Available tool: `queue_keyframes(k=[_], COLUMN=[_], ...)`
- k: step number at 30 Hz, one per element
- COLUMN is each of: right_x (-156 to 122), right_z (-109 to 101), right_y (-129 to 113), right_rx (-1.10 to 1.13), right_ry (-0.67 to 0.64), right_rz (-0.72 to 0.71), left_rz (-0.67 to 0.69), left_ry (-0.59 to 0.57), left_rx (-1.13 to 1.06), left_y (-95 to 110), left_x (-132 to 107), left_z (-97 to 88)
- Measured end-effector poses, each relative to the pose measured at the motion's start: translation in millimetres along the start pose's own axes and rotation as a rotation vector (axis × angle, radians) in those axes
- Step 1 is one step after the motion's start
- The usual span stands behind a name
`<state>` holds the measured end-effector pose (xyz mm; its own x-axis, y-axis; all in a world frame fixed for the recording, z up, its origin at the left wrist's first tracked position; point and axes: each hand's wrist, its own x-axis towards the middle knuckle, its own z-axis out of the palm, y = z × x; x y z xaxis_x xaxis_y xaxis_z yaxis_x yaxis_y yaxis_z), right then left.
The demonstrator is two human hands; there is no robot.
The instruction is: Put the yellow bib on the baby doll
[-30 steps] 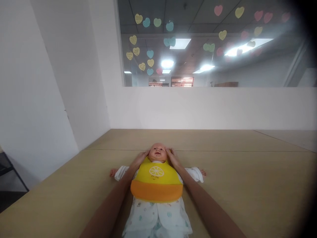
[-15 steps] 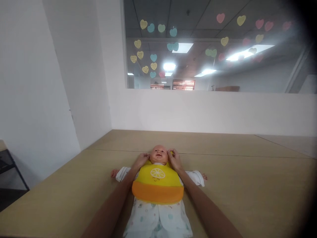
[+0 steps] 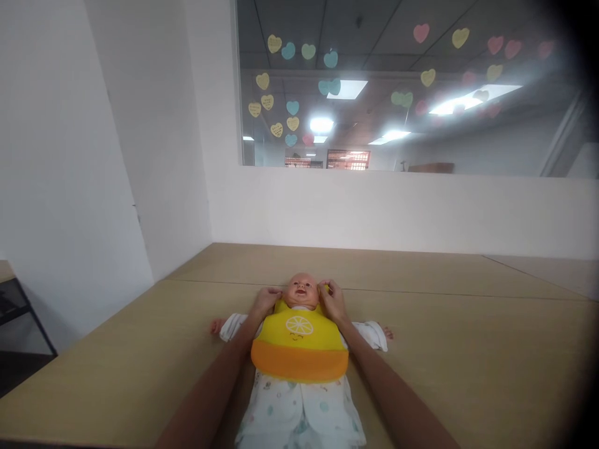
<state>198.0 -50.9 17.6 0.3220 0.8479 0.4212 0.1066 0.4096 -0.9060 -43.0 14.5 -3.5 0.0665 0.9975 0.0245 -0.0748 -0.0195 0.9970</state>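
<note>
A baby doll in white printed clothes lies on its back on a tan table, head away from me. A yellow bib with an orange pocket and a lemon print covers its chest. My left hand is at the left side of the doll's neck, fingers pinched on the bib's strap. At the right side of the neck my right hand grips the other strap end. Both forearms run along the doll's sides.
White walls stand close behind and to the left of the table. A window above carries several coloured paper hearts. A dark metal frame stands at the far left below table height.
Both hands closed in from beside the doll's head to its neck and pinched the bib straps. The view shifted slightly; the doll stays put.
</note>
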Motion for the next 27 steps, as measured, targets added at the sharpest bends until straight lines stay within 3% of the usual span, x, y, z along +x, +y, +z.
queue_keyframes(k=[8, 13, 16, 20, 22, 27], right_x=[7.2, 12.0, 11.2, 7.3, 3.7, -13.2], right_z=[-2.7, -2.8, -4.0, -9.5, -12.7, -10.8], right_y=[16.9, 20.9, 11.6, -12.8, -27.0, -54.2], right_rx=[-0.038, -0.057, -0.011, 0.053, 0.039, -0.163], right_ry=[0.019, 0.057, 0.09, 0.094, 0.049, -0.186], right_rz=[0.024, -0.029, -0.054, -0.131, -0.206, -0.487], left_rz=[-0.061, 0.007, 0.01, -0.079, -0.097, -0.069], left_ry=[0.047, 0.032, -0.022, -0.24, -0.317, -0.32], left_rx=[-0.179, -0.356, -0.422, -0.433, -0.428, -0.461], left_y=[14.8, 24.3, 31.5, 37.9, 39.0, 38.3], left_x=[-10.9, -14.8, -18.0, -20.6, -20.8, -23.9], left_z=[2.7, 3.5, 2.4, 2.2, 1.9, -1.4])
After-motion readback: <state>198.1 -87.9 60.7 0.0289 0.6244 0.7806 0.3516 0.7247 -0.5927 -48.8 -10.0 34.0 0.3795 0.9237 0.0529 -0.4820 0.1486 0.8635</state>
